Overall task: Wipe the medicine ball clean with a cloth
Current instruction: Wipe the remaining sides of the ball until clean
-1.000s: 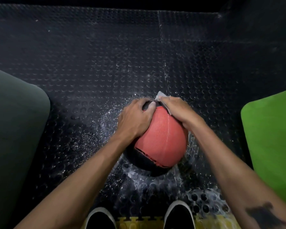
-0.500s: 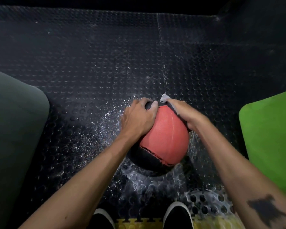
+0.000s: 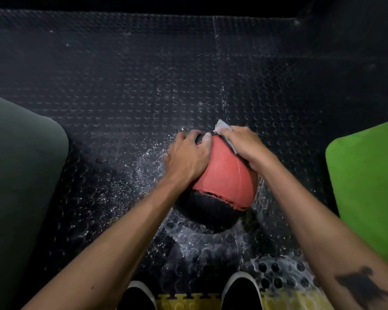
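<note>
A red and black medicine ball (image 3: 226,180) sits on the black studded rubber floor (image 3: 121,86) just ahead of my feet. My left hand (image 3: 186,157) lies over the ball's upper left side, fingers curved around its top. My right hand (image 3: 244,146) presses a small grey cloth (image 3: 222,128) against the ball's upper right side; only a corner and a thin edge of the cloth show past my fingers. The ball's far side is hidden behind both hands.
White dust or droplets speckle the floor around the ball. A dark green mat (image 3: 20,175) lies at the left and a bright green mat (image 3: 367,186) at the right. My two black shoes (image 3: 240,291) stand on a yellow tile edge (image 3: 188,303) below.
The right hand with the cloth slid down the ball's right side, then back up toward the top. The left hand stayed on the ball's upper left.
</note>
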